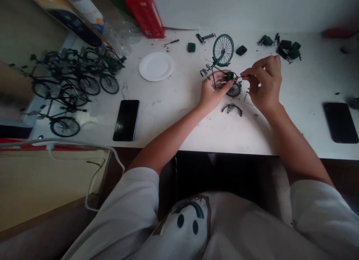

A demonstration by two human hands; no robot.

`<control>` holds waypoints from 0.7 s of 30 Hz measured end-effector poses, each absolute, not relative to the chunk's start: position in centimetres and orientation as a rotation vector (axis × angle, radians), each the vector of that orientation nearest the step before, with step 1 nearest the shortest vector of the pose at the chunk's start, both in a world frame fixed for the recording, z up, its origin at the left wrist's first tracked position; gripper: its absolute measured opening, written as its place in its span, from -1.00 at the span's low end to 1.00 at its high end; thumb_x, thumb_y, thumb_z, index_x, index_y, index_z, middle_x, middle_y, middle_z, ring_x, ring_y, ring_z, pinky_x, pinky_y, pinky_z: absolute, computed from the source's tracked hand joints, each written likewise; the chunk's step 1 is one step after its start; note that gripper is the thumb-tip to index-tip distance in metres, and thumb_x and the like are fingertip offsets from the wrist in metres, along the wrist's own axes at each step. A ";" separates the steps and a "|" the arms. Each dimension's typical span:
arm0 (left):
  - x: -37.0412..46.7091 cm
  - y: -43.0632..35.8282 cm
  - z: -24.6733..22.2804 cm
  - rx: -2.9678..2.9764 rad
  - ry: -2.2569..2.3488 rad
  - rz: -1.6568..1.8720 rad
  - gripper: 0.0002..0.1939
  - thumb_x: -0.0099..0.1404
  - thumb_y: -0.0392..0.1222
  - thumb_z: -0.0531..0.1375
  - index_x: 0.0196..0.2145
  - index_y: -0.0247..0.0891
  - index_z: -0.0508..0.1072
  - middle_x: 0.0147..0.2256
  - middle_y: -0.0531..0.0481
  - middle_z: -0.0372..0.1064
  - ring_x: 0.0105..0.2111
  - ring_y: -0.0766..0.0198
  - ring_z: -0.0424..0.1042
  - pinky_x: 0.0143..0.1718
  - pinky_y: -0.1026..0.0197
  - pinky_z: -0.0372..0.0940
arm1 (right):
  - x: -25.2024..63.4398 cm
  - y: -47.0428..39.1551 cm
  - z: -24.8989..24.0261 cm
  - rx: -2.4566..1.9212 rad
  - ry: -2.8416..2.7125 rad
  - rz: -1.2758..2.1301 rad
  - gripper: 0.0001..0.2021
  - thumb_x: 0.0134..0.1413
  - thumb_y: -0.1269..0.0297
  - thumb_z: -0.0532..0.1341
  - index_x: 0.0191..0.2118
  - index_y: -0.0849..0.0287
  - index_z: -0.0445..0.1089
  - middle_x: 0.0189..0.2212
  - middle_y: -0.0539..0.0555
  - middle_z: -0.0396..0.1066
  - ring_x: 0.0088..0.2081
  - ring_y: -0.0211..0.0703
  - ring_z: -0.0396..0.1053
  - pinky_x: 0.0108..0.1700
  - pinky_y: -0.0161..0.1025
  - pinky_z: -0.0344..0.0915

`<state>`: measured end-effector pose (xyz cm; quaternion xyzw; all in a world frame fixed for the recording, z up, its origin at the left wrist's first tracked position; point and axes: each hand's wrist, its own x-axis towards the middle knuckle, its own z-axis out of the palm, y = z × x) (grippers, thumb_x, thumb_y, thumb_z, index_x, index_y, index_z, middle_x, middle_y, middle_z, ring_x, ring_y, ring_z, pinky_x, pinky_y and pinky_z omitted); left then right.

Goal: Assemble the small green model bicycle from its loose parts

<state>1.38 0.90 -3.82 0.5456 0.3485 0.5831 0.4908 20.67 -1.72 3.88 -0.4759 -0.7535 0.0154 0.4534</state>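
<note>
My left hand [211, 91] is closed around the frame of a small green model bicycle [223, 51], whose one wheel points toward the wall. A dark green part shows between its thumb and fingers. My right hand [265, 80] pinches a thin, dark tool, perhaps a small screwdriver [243, 77], its tip at the bicycle beside my left thumb. A second spoked wheel [234, 89] is just below that thumb. On the table nearer to me lies a loose curved black piece with thin struts, like a mudguard [232, 109].
Several assembled model bicycles [66, 126] crowd the left side. A white plate [156, 67], a black phone [126, 120], a red box [144, 14] and small dark green parts [191, 47] are on the white table. Another dark phone [340, 122] lies at right. A white cable [92, 177] hangs at left.
</note>
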 end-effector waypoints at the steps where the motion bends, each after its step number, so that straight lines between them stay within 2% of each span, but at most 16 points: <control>1: 1.4 1.0 -3.9 1.323 0.839 1.415 -0.66 0.44 -0.10 0.51 0.10 -0.15 0.62 0.00 -0.09 0.71 0.06 0.16 0.72 0.20 0.09 0.63 | 20.7 -1.7 3.9 -1.180 -1.860 0.040 -0.64 0.58 -0.14 0.19 -0.15 -0.11 0.63 -0.24 0.23 0.48 0.02 0.28 0.45 -0.03 0.18 0.39; 7: 1.5 1.4 -4.6 1.329 0.831 1.396 -0.63 0.43 -0.08 0.51 0.13 -0.13 0.60 0.02 -0.08 0.71 0.10 0.13 0.72 0.20 0.07 0.62 | 20.4 -2.1 3.6 -1.177 -1.892 -0.038 -0.55 0.64 -0.12 0.08 -0.13 -0.11 0.66 -0.20 0.24 0.52 0.01 0.25 0.44 -0.05 0.16 0.38; 14: 1.6 1.3 -4.2 1.284 0.892 1.374 -0.67 0.41 -0.23 0.50 0.09 -0.16 0.62 0.01 -0.08 0.70 0.09 0.14 0.72 0.23 0.06 0.60 | 20.5 -2.1 3.6 -1.223 -1.939 -0.073 -0.57 0.62 -0.18 0.08 -0.14 -0.25 0.67 -0.17 0.17 0.58 -0.01 0.25 0.41 -0.12 0.19 0.34; 21: 1.6 1.9 -4.9 1.253 0.908 1.382 -0.67 0.36 -0.29 0.50 0.04 -0.18 0.63 -0.03 -0.09 0.74 0.01 0.19 0.74 0.08 0.17 0.63 | 20.3 -2.1 3.2 -1.246 -1.979 0.044 -0.60 0.61 -0.20 0.11 -0.11 -0.20 0.64 -0.10 0.19 0.60 0.03 0.22 0.35 -0.05 0.17 0.31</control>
